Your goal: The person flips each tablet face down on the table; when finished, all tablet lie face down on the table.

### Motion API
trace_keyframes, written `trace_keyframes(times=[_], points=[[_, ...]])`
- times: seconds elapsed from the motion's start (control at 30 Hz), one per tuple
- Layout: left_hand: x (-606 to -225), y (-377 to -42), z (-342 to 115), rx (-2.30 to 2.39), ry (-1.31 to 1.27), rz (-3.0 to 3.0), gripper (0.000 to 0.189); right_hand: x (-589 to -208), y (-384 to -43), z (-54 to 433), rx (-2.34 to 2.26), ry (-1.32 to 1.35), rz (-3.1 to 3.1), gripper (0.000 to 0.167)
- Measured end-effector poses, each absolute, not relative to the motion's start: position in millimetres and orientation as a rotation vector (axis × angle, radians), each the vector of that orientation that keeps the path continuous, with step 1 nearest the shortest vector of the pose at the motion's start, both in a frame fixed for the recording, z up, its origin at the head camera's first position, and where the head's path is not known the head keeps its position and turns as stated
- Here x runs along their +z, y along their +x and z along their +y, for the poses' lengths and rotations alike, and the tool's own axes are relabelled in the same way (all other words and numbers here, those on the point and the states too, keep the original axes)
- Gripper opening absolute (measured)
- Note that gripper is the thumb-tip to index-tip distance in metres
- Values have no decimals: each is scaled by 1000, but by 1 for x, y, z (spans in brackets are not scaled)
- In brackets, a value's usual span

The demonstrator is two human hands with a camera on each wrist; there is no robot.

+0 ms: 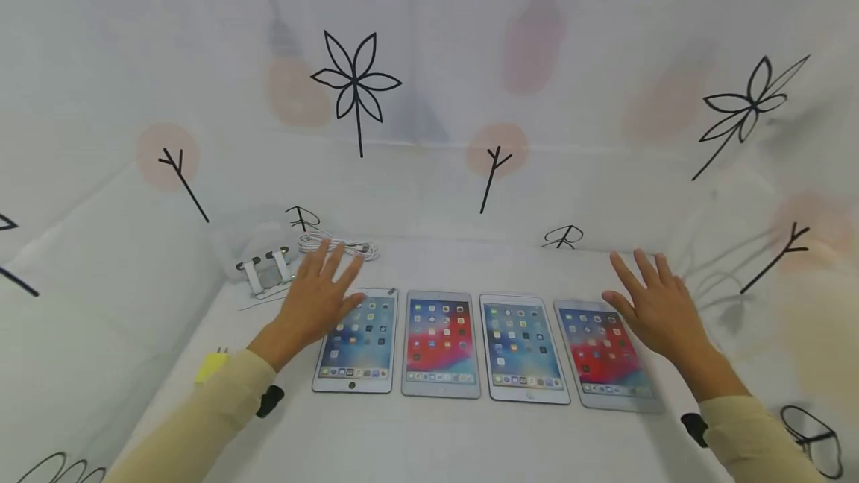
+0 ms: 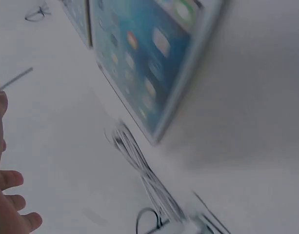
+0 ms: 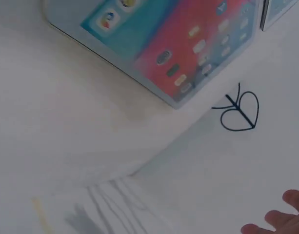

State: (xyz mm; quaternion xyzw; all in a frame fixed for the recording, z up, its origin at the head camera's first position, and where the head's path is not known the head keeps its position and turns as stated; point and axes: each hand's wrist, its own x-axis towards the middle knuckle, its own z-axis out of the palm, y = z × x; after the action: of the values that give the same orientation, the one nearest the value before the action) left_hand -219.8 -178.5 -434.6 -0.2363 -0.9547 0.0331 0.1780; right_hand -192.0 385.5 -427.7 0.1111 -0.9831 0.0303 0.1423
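Several tablets with lit screens lie side by side in a row on the white surface. My left hand (image 1: pixel 312 305), fingers spread, is over the left edge of the leftmost tablet (image 1: pixel 365 338) and holds nothing. At the other end, my right hand (image 1: pixel 661 313) hovers by the upper right of the rightmost tablet (image 1: pixel 604 349), its fingers also spread. Between them lie a tablet with a red and blue screen (image 1: pixel 439 341) and a white-framed one with a blue screen (image 1: pixel 523 345). Only some fingertips (image 3: pixel 281 219) show in the right wrist view.
Behind my left hand lies a coiled white cable (image 1: pixel 365 250). A clear container (image 1: pixel 231 244) stands at the back left, with white straps (image 1: pixel 252 276) beside it. A yellow plug adapter (image 1: pixel 212 366) lies at the left. White cloth with flower drawings (image 1: pixel 356 80) rises behind.
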Motion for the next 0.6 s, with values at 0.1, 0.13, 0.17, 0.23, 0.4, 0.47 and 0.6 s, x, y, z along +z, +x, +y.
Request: trace_keyframes(times=[0.1, 0.13, 0.17, 0.23, 0.4, 0.47, 0.6], points=[[-439, -209, -136, -35, -747, -2771, 68, -440, -180, 396, 135, 287, -2846, 76], [-441, -205, -120, -81, -773, -2795, 68, -444, -177, 400, 147, 273, -2856, 76], [-443, -202, -104, -125, -797, -2818, 67, -448, -173, 404, 169, 252, -2871, 75], [-447, -195, -68, -239, -842, -2866, 65, -455, -166, 414, 211, 194, -2916, 76], [-463, -178, 19, -823, -884, -3015, 57, -472, -149, 435, 371, -18, -3104, 81], [-471, -172, 45, -1187, -837, -3044, 54, -479, -145, 439, 426, -90, -3190, 83], [-482, -164, 87, -1938, -616, -2953, 42, -491, -141, 442, 543, -167, -3313, 82]])
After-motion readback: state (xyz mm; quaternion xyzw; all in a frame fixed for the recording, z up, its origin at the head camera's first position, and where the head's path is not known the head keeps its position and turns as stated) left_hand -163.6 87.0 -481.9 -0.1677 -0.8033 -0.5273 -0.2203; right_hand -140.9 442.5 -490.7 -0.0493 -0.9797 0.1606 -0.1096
